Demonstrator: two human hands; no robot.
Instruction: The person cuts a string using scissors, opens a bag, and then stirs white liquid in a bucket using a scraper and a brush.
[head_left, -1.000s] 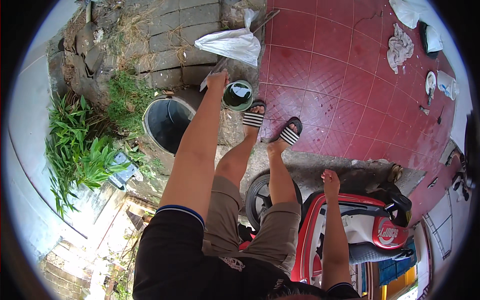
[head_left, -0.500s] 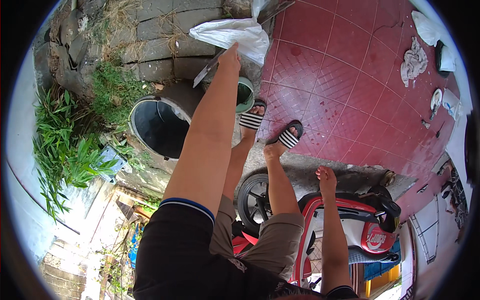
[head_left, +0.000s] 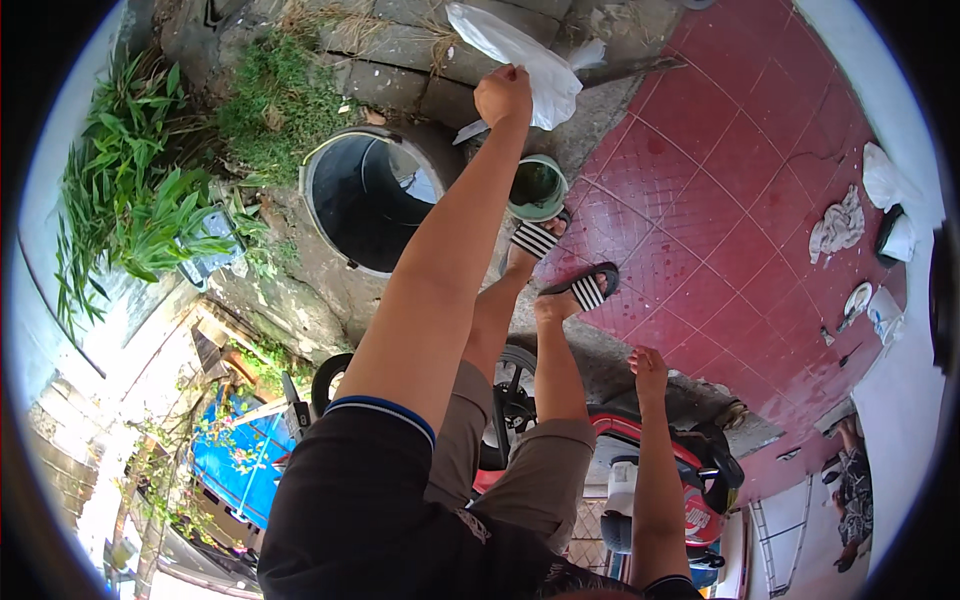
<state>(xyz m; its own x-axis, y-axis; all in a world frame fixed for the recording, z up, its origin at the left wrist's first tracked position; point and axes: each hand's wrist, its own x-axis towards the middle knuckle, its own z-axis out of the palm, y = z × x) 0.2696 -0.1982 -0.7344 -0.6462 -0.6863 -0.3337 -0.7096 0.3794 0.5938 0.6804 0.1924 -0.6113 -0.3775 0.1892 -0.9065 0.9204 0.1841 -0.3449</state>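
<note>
From where I stand, the left hand (head_left: 503, 97) is curled at the crumpled white plastic bag (head_left: 548, 88), top centre; whether it grips, I can't tell. The right hand (head_left: 649, 372) hangs loose, fingers slightly bent, right of centre. A round pale-green plastic bucket (head_left: 545, 211) sits below the bag.

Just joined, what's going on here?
A person is reaching out with the left hand, which is at the edge of a white plastic bag; whether the fingers grip it is unclear. The right hand hangs off to the side, loosely curled and seemingly empty. A green bucket with dark contents is beside the person's left sandal, and a large dark barrel is left of the bucket.
</note>
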